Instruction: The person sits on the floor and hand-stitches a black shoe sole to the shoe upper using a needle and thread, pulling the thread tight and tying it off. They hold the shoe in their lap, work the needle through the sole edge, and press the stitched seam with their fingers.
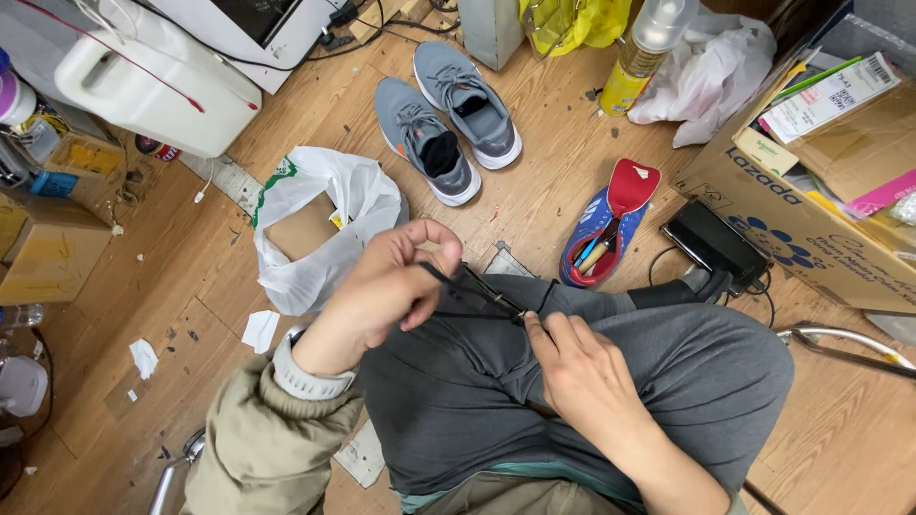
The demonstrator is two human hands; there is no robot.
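While the person sits with the knees raised as a working surface, the left hand (386, 286) pinches one end of a thin black cable (477, 291) in a clenched grip and the right hand (582, 372) pinches the other end at a small metal tip, so the cable is held taut above the grey trousers (496, 381), close to the eyes. On the wooden floor (534, 181) lie two grey sneakers (448, 119), one white plastic bag (320, 224), one open blue-and-red pouch (606, 229), one spray bottle (641, 52) and one black adapter (716, 243).
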